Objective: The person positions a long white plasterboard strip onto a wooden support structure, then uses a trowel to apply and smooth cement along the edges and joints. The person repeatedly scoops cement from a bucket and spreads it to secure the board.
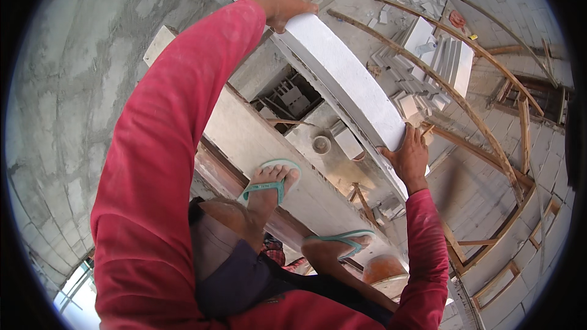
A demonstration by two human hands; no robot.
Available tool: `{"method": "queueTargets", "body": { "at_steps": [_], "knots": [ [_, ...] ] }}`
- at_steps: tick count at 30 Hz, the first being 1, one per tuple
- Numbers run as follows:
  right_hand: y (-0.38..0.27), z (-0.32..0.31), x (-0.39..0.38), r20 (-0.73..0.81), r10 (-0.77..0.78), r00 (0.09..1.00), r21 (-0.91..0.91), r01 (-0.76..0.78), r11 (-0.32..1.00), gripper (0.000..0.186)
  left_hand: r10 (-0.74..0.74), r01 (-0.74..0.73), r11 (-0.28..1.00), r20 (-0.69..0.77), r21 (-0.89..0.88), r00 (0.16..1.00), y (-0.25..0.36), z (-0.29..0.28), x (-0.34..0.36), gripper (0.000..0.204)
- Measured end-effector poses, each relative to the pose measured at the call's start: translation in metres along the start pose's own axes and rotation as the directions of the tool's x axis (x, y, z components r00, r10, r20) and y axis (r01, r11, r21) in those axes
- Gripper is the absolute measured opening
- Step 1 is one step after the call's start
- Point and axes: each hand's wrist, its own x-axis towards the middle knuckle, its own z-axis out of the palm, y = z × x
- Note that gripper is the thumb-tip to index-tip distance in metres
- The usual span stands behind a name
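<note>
The left arm (153,177) sweeps up from 7 o'clock to nearly 12, where the left hand (284,9) is clenched, its knuckles toward 3. The right arm (426,256) rises from 5 o'clock; at 3, the right hand (409,157) grips, thumb toward 10, fingers toward 12. The left foot (265,195) points to 1, the right foot (330,250) to 3.
</note>
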Motion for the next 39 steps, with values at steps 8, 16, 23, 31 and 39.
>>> {"method": "queueTargets", "body": {
  "at_steps": [8, 16, 23, 31, 39],
  "knots": [
    [0.001, 0.024, 0.002, -0.131, -0.082, 0.988, -0.049, 0.076, 0.996, 0.097, 0.011, -0.011, 1.000, -0.046, 0.016, 0.999, -0.012, 0.018, 0.000, 0.079],
    [-0.003, 0.019, 0.005, 0.013, -0.003, 1.000, -0.014, 0.003, 1.000, 0.102, 0.041, -0.039, 0.999, -0.088, 0.015, 0.995, -0.013, 0.024, -0.004, 0.075],
    [-0.005, 0.022, 0.004, -0.101, -0.039, 0.994, -0.039, 0.035, 0.999, 0.096, -0.006, 0.017, 0.994, -0.104, 0.109, 0.995, -0.004, 0.022, -0.009, 0.080],
    [-0.006, 0.025, 0.004, -0.064, -0.033, 0.997, -0.043, 0.031, 0.999, 0.091, -0.468, 0.290, 0.839, -0.340, -0.459, 0.816, -0.036, -0.036, -0.067, 0.062],
    [-0.001, 0.020, 0.005, -0.121, -0.145, 0.982, 0.000, 0.146, 0.989, 0.079, -0.638, 0.308, -0.108, 0.303, -0.945, 0.707, 0.108, 0.041, -0.075, 0.105]
  ]
}}
